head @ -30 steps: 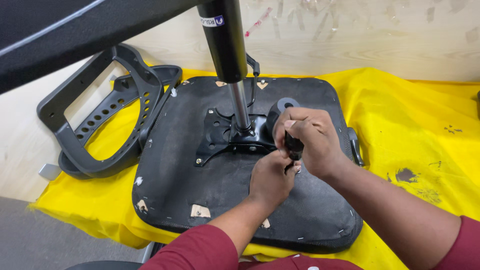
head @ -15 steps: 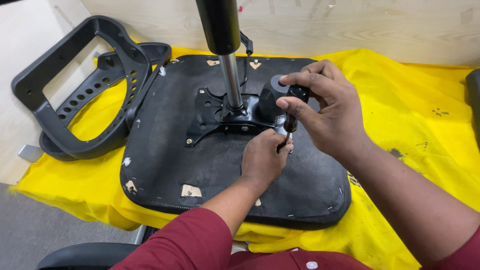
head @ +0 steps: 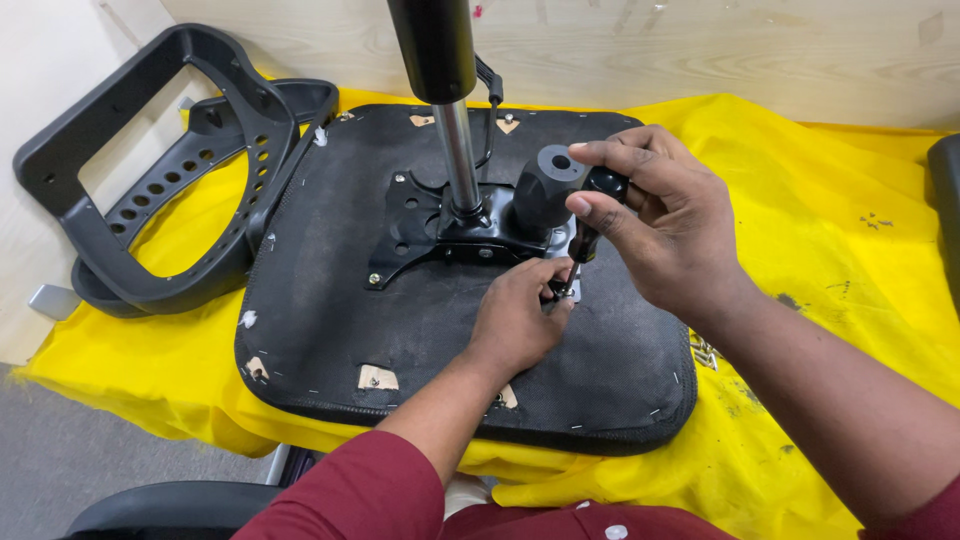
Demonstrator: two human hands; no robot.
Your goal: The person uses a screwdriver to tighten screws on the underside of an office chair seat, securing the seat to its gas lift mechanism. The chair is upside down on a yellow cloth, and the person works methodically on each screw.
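While the upturned chair seat (head: 400, 330) lies on the yellow cloth (head: 850, 260), both hands work at the black metal plate (head: 430, 225) bolted to its underside

Right hand (head: 665, 230) is wrapped shut around a screwdriver (head: 585, 225), thumb and fingers pinching its black handle, shaft pointing down at the plate's edge. Left hand (head: 515, 320) sits just below it, fingertips pinched at the screwdriver tip, can't tell if there's a screw in there. The gas cylinder (head: 445, 100) sticks straight up from the plate, with a black knob (head: 545, 185) right beside it. Grey armrest frames (head: 150, 170) are stacked off to the left, touching the seat edge
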